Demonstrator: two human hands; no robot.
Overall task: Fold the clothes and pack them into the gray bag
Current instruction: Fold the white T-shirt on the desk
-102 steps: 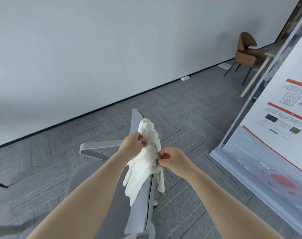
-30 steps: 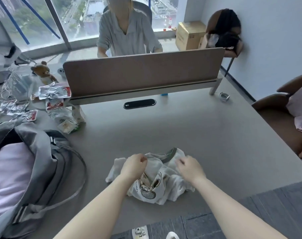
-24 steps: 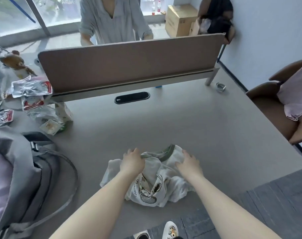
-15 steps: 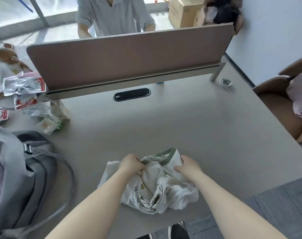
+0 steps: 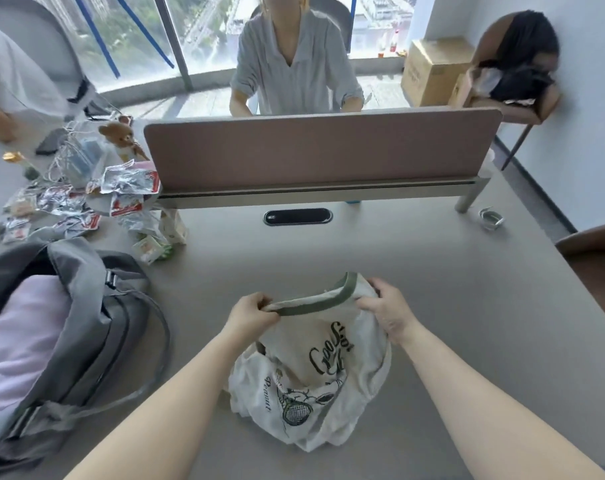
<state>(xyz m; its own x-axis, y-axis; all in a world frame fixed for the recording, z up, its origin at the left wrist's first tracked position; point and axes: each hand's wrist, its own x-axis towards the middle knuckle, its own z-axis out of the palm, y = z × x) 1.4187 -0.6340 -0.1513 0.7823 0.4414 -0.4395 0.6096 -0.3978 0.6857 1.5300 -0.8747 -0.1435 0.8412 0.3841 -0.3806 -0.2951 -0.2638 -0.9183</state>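
white t-shirt [image 5: 315, 382] — the garment to be folded — bunched near the front edge of the grey table [image 5: 415, 271], printed side up with dark script lettering and a cartoon figure holding a racket; its lower part lies crumpled on the tabletop while the green-trimmed collar [image 5: 315, 304] is stretched level between both hands. pink-brown divider panel [image 5: 315, 147] standing upright across the far side of the table, with a seated person in a grey shirt [image 5: 294, 64] behind it. gray bag [image 5: 86, 327] lying open at the left of the table, well apart from the shirt, a pale lilac garment [image 5: 20, 341] showing inside it and a strap loop trailing toward the left forearm. heap of crumpled foil wrappers [image 5: 86, 199] beyond the bag, a small teddy bear [image 5: 119, 135] behind them. left hand [image 5: 251, 315] — fingers curled tightly round the left end of the collar. right hand [image 5: 387, 311] — fingers closed over the shoulder fabric at the collar's right end. black oval cable port [image 5: 297, 216] set in the table below the divider. small metal ring-shaped object [image 5: 490, 218] near the table's far right corner.
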